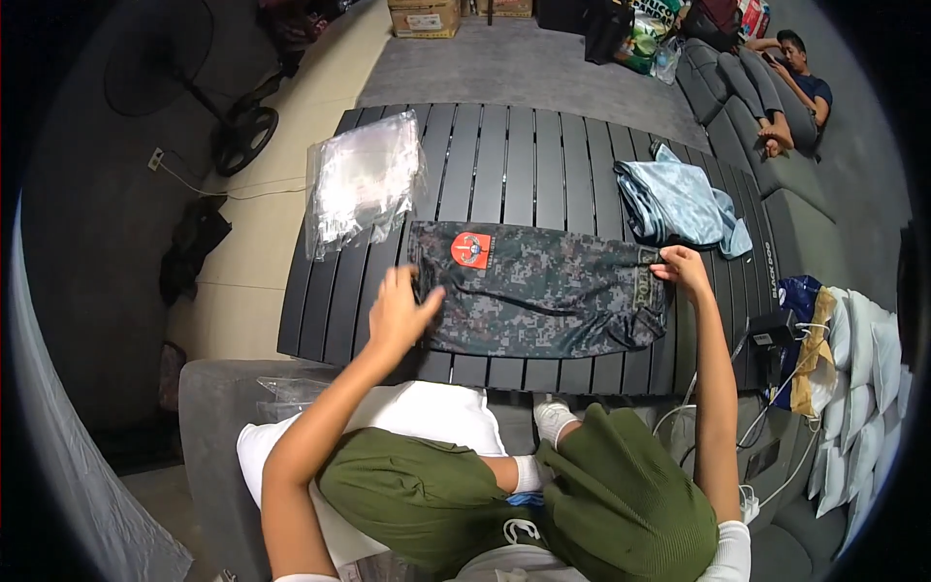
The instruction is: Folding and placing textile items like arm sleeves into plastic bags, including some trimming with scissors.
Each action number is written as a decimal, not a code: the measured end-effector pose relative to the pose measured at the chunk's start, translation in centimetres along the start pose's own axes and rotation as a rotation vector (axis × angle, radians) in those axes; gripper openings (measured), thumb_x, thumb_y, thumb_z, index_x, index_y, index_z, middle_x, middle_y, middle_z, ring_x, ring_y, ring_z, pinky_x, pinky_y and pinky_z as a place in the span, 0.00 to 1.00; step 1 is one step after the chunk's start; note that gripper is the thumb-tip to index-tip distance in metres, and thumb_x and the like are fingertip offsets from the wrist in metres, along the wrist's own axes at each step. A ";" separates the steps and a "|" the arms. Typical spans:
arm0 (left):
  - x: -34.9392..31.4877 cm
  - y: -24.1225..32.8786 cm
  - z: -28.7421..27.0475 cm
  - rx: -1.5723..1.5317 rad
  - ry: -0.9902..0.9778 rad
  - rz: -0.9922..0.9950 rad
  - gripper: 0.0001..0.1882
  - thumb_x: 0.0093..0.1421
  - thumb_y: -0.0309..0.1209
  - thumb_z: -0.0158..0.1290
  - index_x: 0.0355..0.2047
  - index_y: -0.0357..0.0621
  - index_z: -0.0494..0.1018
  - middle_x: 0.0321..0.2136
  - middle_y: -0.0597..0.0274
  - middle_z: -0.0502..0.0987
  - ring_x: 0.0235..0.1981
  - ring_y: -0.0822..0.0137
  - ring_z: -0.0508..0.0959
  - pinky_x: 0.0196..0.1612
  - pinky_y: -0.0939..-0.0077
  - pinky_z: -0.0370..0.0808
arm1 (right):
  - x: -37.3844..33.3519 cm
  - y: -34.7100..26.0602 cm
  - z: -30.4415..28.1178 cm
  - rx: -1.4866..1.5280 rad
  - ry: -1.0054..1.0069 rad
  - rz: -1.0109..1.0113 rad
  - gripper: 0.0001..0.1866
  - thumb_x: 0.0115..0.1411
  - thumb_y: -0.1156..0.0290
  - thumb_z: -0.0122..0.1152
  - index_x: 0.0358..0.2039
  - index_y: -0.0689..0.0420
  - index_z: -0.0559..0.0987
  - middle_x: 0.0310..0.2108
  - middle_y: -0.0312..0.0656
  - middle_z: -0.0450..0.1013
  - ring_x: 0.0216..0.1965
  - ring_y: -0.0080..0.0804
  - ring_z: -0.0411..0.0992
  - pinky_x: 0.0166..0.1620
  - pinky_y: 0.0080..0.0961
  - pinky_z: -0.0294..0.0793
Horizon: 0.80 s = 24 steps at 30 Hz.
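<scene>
**Camouflage cloth (553, 301) on a slatted table (521, 155), with the hands at its two ends**

The cloth lies lengthwise across the near part of the table, its red patch (471, 250) toward the upper left corner and its lower right portion creased and bunched. The left forearm (330, 412) enters from the lower edge and slants up and to the right. The left hand (396, 315) is at the cloth's left end, grasping nothing visible; its fingers are extended forward and its thumb is spread away to the right. Whether it presses on the fabric cannot be told. The right forearm (716, 398) rises steeply, and the right hand (685, 272) bends inward at the wrist, pinching the cloth's upper right edge between thumb and forefinger.

Containers: clear plastic bags (367, 179) lie stacked at the table's left side, beyond the left hand; whether any is filled cannot be made out. A folded blue cloth (679, 199) rests at the right side, just beyond the right hand. A cardboard box (424, 19) stands on the floor at the far left, its contents hidden. A green-and-white bag (648, 37) stands at the far right, near the sofa (797, 218); its contents are likewise hidden.
</scene>
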<state>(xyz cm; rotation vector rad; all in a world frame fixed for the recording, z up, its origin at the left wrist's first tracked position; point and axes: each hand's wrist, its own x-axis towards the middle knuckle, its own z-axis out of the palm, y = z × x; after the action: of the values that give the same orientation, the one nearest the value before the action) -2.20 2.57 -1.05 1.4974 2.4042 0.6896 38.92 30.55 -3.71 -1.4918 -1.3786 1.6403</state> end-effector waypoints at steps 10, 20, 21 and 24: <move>-5.3 -6.2 -0.7 -0.255 -0.222 -0.189 0.19 0.45 0.20 0.51 0.39 0.37 0.65 0.23 0.60 0.73 0.25 0.68 0.74 0.33 0.78 0.71 | 0.2 0.7 1.3 0.045 -0.011 -0.012 0.07 0.56 0.74 0.53 0.34 0.63 0.71 0.28 0.40 0.71 0.29 0.36 0.76 0.30 0.21 0.78; -4.2 -9.3 -1.7 -0.391 -0.373 -0.216 0.17 0.48 0.13 0.38 0.36 0.36 0.72 0.28 0.62 0.75 0.30 0.73 0.74 0.35 0.83 0.70 | 0.6 1.3 0.8 0.091 0.029 -0.005 0.08 0.56 0.72 0.54 0.34 0.62 0.72 0.29 0.40 0.72 0.31 0.34 0.76 0.31 0.21 0.76; -3.7 -9.4 -1.8 -0.378 -0.268 -0.197 0.15 0.52 0.16 0.38 0.36 0.37 0.73 0.29 0.62 0.76 0.30 0.72 0.74 0.32 0.82 0.70 | 0.5 1.1 1.0 0.082 0.020 -0.002 0.08 0.56 0.72 0.54 0.34 0.62 0.72 0.29 0.40 0.72 0.31 0.34 0.76 0.31 0.21 0.76; -0.4 -7.1 -2.2 -0.525 -0.149 -0.301 0.14 0.61 0.37 0.44 0.36 0.40 0.73 0.27 0.68 0.74 0.22 0.77 0.71 0.24 0.83 0.67 | 0.5 0.5 0.9 0.077 0.010 -0.009 0.08 0.57 0.73 0.53 0.34 0.64 0.71 0.29 0.42 0.71 0.30 0.36 0.76 0.31 0.21 0.77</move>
<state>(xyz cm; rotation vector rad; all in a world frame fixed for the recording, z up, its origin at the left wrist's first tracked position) -8.49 -0.99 -2.75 0.9203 2.0529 0.9951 38.07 30.50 -4.44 -1.4460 -1.3002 1.6593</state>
